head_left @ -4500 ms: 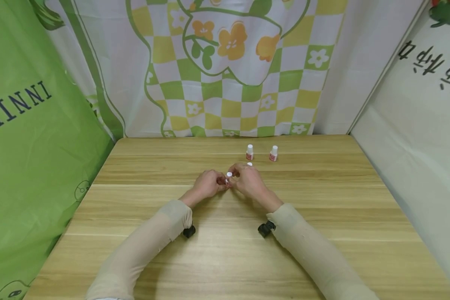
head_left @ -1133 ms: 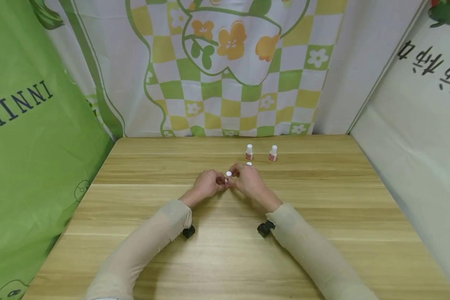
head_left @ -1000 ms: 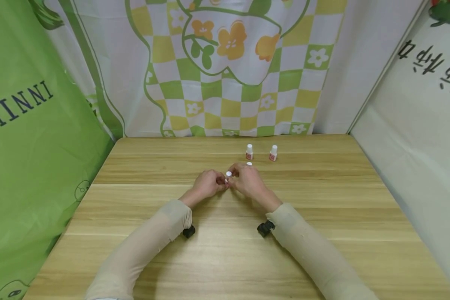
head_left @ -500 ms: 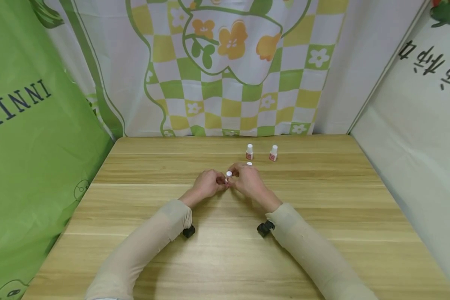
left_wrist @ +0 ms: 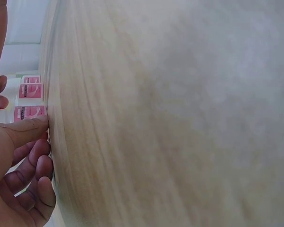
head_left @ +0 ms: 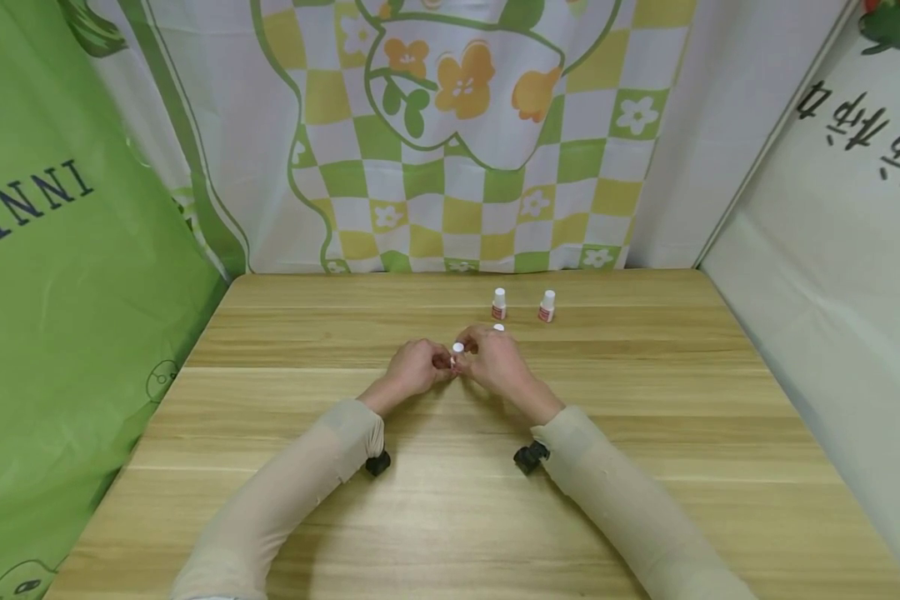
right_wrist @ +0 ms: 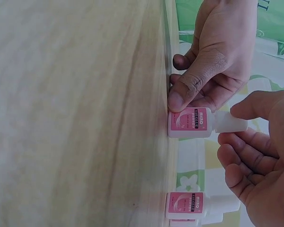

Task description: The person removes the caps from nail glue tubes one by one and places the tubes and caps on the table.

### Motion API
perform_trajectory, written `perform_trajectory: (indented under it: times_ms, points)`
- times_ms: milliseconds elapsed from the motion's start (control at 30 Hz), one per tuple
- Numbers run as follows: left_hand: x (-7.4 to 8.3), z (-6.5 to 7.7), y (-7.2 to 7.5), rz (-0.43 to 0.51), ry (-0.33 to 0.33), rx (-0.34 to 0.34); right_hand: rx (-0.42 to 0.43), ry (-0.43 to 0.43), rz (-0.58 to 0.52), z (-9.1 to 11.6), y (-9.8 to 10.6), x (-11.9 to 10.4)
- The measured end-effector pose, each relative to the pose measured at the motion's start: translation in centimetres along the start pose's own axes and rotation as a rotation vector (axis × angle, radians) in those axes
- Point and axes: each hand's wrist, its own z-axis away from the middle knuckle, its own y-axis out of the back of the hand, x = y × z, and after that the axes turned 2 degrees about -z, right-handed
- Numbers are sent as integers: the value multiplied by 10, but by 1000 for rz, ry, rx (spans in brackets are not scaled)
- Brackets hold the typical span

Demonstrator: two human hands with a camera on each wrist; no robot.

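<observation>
A small white nail glue bottle (right_wrist: 191, 123) with a pink label stands upright between the two hands, near the middle of the table. My left hand (head_left: 414, 367) holds its lower body, thumb pressed on the label. Thumb and index finger of my right hand (head_left: 498, 360) pinch the white cap (right_wrist: 229, 122), which sits on the bottle's neck. The right hand's other fingers are loosely curled. In the head view most of the bottle body is hidden by the fingers, and the cap top shows between them.
Two matching bottles stand farther back, a left one (head_left: 499, 304) and a right one (head_left: 547, 307). A third bottle's cap (head_left: 498, 328) peeks out behind the right hand. The wooden table (head_left: 450, 508) meets a patterned curtain (head_left: 457, 200) at the back.
Both hands keep the same place and grip on the bottle. The lettering on the green cloth at the left has shifted slightly leftward.
</observation>
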Motion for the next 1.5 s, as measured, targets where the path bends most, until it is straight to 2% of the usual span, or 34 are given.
perform_trajectory:
  times_ms: [333,600,867,1267,1500]
  points:
    - [1,0,0,-3,7,-6,26,-16,8,0,-2,1]
    - [-1,0,-1,-2,-1,6,16,5,-2,1,0,0]
    - [0,1,0,-6,4,1,9,-39,-14,1,0,0]
    - [1,1,0,7,17,-5,25,-19,-3,1,0,0]
    - [0,0,-1,2,-5,2,13,-15,2,2,2,-2]
